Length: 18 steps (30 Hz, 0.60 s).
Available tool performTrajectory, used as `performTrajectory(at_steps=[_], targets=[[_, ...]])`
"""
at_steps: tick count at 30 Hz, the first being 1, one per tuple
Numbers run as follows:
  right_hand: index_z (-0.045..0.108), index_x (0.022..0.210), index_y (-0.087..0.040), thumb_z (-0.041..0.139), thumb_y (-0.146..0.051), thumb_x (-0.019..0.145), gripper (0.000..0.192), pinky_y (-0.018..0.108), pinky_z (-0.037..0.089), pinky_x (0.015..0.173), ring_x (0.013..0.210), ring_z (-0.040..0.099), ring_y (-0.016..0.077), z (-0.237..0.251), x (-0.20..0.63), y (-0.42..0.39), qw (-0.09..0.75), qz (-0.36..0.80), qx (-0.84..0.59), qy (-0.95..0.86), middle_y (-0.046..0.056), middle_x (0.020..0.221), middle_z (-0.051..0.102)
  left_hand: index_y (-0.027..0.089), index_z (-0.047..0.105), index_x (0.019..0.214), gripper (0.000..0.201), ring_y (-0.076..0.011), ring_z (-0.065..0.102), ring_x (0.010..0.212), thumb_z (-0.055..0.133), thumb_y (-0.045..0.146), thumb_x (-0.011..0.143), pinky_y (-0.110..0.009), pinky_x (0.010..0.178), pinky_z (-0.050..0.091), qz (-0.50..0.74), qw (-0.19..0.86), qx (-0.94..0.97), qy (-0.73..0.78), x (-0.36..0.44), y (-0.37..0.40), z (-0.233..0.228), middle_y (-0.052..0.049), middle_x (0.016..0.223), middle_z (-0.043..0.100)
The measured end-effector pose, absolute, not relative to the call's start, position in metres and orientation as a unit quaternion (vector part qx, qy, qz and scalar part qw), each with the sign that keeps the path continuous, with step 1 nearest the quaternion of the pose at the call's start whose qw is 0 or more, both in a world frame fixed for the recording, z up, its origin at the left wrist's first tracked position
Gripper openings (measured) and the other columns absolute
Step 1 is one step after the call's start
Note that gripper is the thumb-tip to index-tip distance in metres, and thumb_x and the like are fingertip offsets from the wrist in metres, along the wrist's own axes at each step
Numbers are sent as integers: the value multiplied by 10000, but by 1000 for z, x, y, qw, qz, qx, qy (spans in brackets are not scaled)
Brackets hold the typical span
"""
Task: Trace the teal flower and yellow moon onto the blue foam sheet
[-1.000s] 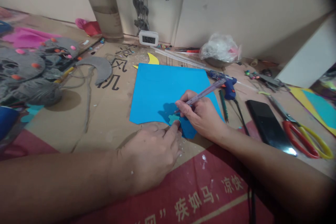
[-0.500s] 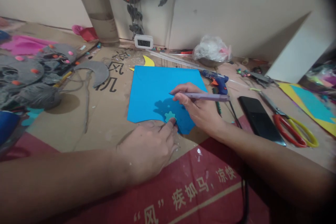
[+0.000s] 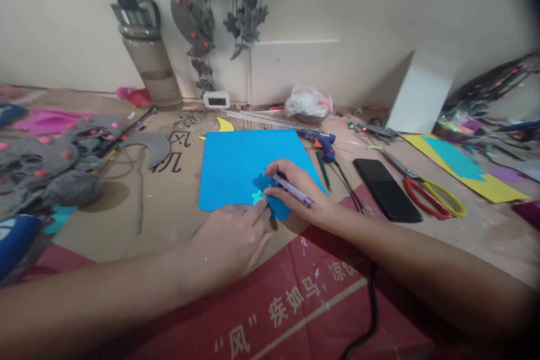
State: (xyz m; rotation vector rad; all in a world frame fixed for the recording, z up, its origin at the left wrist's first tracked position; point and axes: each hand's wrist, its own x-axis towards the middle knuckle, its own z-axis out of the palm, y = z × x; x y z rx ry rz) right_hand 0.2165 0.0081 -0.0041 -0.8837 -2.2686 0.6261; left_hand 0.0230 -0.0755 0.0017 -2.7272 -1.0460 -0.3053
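A bright blue sheet (image 3: 240,160) lies flat on the cardboard, with its near edge cut in curves. On that near edge rests a small light-green flower-shaped cutout (image 3: 257,197). My left hand (image 3: 232,239) lies palm down, its index fingertip pressing on the cutout and its thumb apart below. A purple pen (image 3: 293,190) is held between the thumb and fingers of my right hand (image 3: 295,183), over the sheet beside the cutout. I cannot tell whether the pen touches anything. Behind the sheet sits a yellow crescent (image 3: 225,125).
At right are a black phone (image 3: 382,188), red-and-yellow-handled scissors (image 3: 426,197), a blue glue gun (image 3: 324,146) with a black cord and a dark green pencil (image 3: 324,170). Grey felt pieces (image 3: 54,152) crowd the left. A bottle (image 3: 149,67) and small clock (image 3: 216,100) stand behind.
The head view has tilted up and shifted right. My right hand has turned the pen, so its back end now points down toward the wrist. The left fingertip stays on the cutout.
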Motion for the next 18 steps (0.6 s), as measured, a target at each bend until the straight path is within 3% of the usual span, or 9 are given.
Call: performTrajectory(at_steps=[10,18], targets=[[499,1079,-207,619,-378,907,271,351,439,827,953,536,217,-6,218,6,304,261,-327,-856,65,1009,553,105,628,1226,371,-280,698,954,429,287,972,-447,772,607,-42,41,-918,-391,25,-76,8,-137,1330,616],[491,1090,-202,617,-368,904,279,340,438,807,931,525,208,-10,218,11,287,255,-322,-866,61,1011,541,110,628,1203,368,-279,695,918,407,305,982,-438,739,597,-60,57,-921,-382,24,-75,3,-140,1257,651]])
